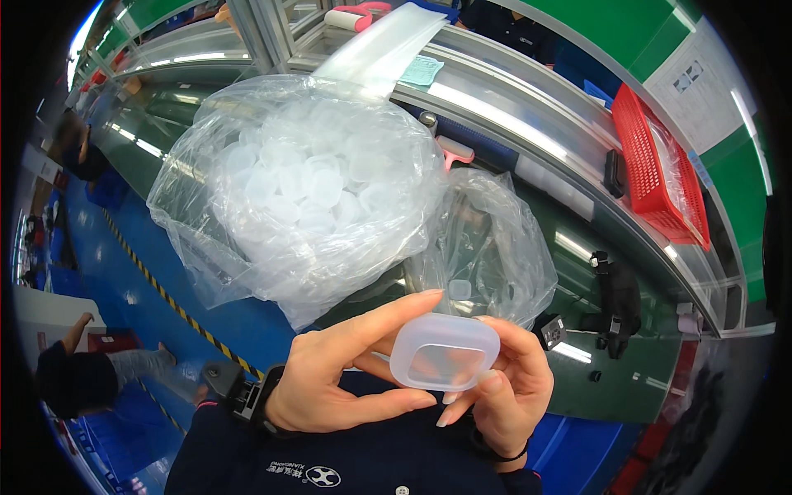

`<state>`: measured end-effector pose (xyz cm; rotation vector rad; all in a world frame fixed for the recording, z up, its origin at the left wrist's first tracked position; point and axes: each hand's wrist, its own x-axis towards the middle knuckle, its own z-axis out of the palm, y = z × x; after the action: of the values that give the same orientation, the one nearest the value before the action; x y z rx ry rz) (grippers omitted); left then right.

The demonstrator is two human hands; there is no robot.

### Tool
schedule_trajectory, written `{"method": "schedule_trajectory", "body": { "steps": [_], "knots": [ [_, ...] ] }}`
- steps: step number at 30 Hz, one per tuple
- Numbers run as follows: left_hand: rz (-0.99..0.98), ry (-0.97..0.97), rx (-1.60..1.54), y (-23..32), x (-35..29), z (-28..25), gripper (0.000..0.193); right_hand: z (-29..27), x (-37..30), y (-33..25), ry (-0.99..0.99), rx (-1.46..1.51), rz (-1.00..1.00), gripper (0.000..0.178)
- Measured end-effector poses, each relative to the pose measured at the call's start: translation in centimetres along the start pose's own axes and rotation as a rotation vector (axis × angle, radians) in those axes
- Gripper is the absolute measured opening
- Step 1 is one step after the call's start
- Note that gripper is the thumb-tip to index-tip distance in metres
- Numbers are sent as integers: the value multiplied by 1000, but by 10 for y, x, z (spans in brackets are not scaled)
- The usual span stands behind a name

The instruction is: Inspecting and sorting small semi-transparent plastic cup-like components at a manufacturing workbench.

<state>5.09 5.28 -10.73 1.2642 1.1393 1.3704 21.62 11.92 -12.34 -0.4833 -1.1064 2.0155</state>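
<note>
Holding a cloudy, rounded-square plastic piece (445,355) up around the desk's (610,396) near edge, the right hand (513,388) has its fingers clamped on that piece's right side, thumb at the lower corner. Left hand (334,375) is wrapped round the other side, index finger by the top rim and thumb down below, but honestly can't tell if those fingers actually grip it. Big clear bag (305,256) stuffed with whitish plastic parts (309,186) takes up the desk's left part and pokes past the near edge. Just right of it there's a smaller clear bag (520,247), with a pink-handled roller (454,148) behind, toward the far edge. Some black gear (617,309) sits nearer the right end, and a red basket (634,157) is up past the far edge.
</note>
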Motion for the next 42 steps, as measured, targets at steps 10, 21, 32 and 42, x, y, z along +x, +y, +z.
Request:
{"method": "schedule_trajectory", "body": {
  "steps": [10, 21, 32, 42],
  "knots": [
    [84, -3, 134, -1, 1, 6, 71, -4, -6, 2, -20, 111, -69, 36],
    [256, 221, 529, -9, 17, 5, 37, 5, -7, 4, 31, -130, -9, 35],
    [-70, -118, 340, -30, -9, -19, 53, -11, -7, -4, 45, 122, -14, 38],
    [18, 86, 129, -12, 3, 6, 41, -24, -6, 4, -71, -230, -164, 38]
  ]
}}
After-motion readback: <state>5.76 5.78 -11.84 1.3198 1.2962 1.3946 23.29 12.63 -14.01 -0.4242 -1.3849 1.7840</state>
